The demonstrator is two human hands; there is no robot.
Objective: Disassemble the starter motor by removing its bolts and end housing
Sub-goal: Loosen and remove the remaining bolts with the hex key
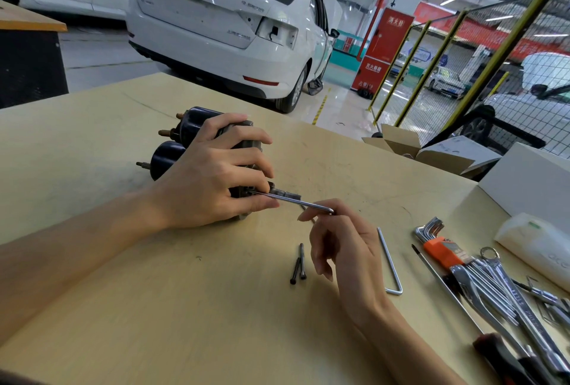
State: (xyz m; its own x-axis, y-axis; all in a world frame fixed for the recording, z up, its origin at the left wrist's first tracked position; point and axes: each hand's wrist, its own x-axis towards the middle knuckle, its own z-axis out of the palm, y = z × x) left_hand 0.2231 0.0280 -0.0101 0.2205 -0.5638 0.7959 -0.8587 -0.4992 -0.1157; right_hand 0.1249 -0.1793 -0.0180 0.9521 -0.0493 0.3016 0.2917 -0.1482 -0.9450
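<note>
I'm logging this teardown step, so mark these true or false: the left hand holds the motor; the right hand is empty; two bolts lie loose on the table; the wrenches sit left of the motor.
1. The left hand holds the motor: true.
2. The right hand is empty: false, it pinches a thin metal hex key that reaches to the motor.
3. Two bolts lie loose on the table: true.
4. The wrenches sit left of the motor: false, they lie to its right.
</note>
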